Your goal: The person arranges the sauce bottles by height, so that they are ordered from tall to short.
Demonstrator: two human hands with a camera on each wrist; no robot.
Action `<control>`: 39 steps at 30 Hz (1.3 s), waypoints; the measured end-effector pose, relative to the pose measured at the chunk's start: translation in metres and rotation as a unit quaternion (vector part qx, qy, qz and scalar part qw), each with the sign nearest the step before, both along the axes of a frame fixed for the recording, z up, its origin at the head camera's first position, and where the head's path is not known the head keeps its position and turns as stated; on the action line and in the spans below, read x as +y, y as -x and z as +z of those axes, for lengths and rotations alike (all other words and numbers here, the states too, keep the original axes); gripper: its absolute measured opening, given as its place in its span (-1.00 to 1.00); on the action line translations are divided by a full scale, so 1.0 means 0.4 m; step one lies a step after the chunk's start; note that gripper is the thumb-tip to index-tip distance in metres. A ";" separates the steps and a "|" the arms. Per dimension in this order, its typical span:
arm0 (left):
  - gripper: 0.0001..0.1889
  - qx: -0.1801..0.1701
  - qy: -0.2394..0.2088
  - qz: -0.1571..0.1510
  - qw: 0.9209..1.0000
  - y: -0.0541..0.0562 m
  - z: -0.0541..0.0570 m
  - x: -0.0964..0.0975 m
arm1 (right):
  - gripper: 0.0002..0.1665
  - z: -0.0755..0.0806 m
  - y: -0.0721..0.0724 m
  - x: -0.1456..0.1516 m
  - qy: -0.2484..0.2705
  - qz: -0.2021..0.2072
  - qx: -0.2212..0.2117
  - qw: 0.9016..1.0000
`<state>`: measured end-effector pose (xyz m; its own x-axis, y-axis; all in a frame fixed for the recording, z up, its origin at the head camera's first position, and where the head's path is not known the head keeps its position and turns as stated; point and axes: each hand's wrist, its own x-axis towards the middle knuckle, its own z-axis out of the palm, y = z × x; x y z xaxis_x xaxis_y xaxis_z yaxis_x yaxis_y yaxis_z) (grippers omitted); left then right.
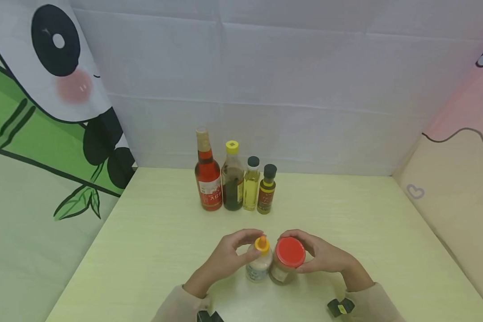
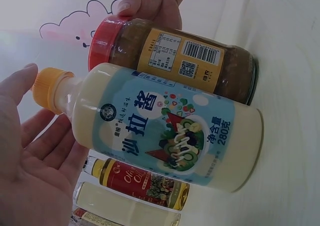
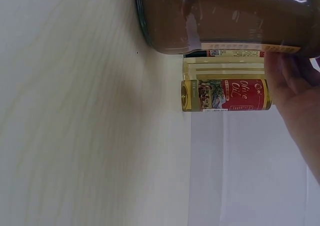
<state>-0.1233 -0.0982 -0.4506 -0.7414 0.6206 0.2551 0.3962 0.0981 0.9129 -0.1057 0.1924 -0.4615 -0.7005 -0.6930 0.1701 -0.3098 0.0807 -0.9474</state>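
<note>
Thumb and fingers of my left hand (image 1: 229, 254) curve around the orange cap of a salad dressing bottle (image 2: 165, 128), right at the cap and neck. This bottle has a pale blue label and cream-coloured contents. Beside it, my right hand (image 1: 324, 253) grips a glass jar (image 2: 235, 71) of brown sauce near its red lid (image 1: 290, 252), thumb in front and fingers behind. Bottle and jar stand upright side by side near the front of the table. The right wrist view shows the jar's brown side close up, with part of the hand at the right edge.
Behind them stands a row: a red-labelled bottle (image 1: 209, 185), a dark sauce bottle (image 1: 232, 179) with a yellow cap, a slim bottle of yellow liquid (image 1: 251, 188) and an olive oil bottle (image 3: 227, 95). A white cloth wall (image 1: 306, 112) rises behind the pale table (image 1: 165, 241).
</note>
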 end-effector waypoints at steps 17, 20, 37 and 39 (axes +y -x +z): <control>-0.63 0.022 -0.003 0.031 0.999 -0.014 -0.012 0.006 | -0.23 -0.002 -0.005 -0.004 0.004 -0.008 0.002 1.000; -0.65 0.018 -0.003 0.033 0.999 -0.013 -0.013 0.006 | -0.23 -0.002 -0.006 -0.006 0.002 -0.013 0.006 1.000; -0.66 0.012 0.014 0.008 1.000 0.003 0.002 0.005 | -0.24 -0.003 -0.005 -0.007 0.000 -0.051 0.044 0.998; -0.65 0.009 0.017 0.010 1.000 0.003 0.004 0.005 | -0.25 -0.004 -0.006 -0.006 0.000 -0.055 0.043 0.998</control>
<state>-0.1245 -0.0961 -0.4491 -0.7493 0.6138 0.2488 0.4110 0.1363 0.9014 -0.1034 0.1899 -0.4630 -0.7550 -0.6130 0.2329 -0.3799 0.1195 -0.9173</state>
